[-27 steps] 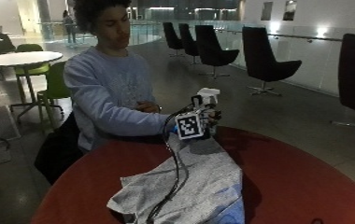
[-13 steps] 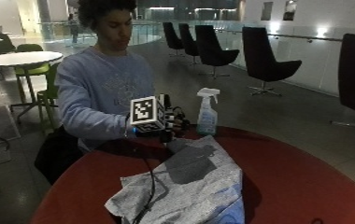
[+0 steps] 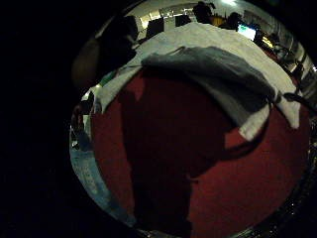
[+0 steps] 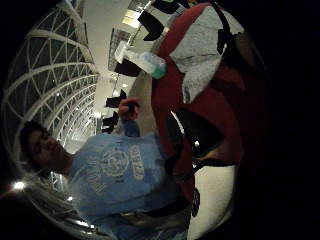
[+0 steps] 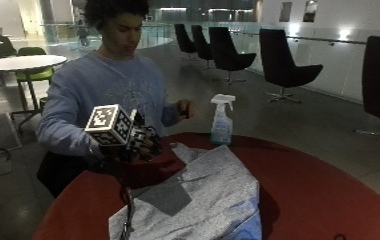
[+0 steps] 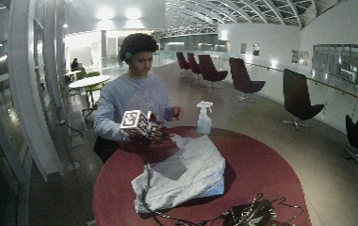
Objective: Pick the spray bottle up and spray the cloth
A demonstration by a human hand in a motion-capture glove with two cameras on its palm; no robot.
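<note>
The spray bottle is seen upright on the red round desk, at the far edge of it beside the person, untouched; the grey cloth is spread over the desk on the near side of the spray bottle, one corner reaching close to the bottle's base; the gloved right hand is held above the desk beside the cloth, well apart from the spray bottle, with nothing in it; whether its fingers are straight or curled cannot be told; the bare left hand is raised near the chest, beside the spray bottle's head but apart from it.
</note>
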